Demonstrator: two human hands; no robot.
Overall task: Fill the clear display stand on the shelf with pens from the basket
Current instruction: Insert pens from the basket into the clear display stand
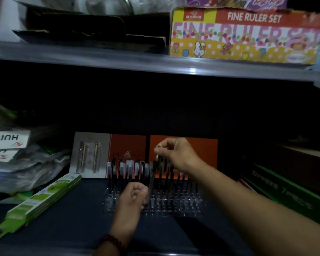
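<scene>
the right hand (175,154) has its grip pinched together on the top end of a dark pen (154,174), thumb and forefinger closed on the cap, so the barrel hangs down and slightly toward the left hand, free to be steered by its upper end. just below that grip the left hand (135,197) is curled with its fingers closed beside the pen's lower part; it seems to clamp or guide the tip, though blur hides whether skin actually touches the barrel. holding it at both ends makes sense as a way to aim a thin point into a small hole. directly under both grips sits the clear display stand (175,204) on the dark shelf (67,218), its front rows looking bare, while a row of pens (129,169) already stands upright in the rows behind the grips, caps up, in front of an orange card (201,150). the pen in hand looks aimed at a slot near the middle, so the filling is probably partway. the basket is not in view. well to the left of the grips lies a green box (44,198), out of the way.
</scene>
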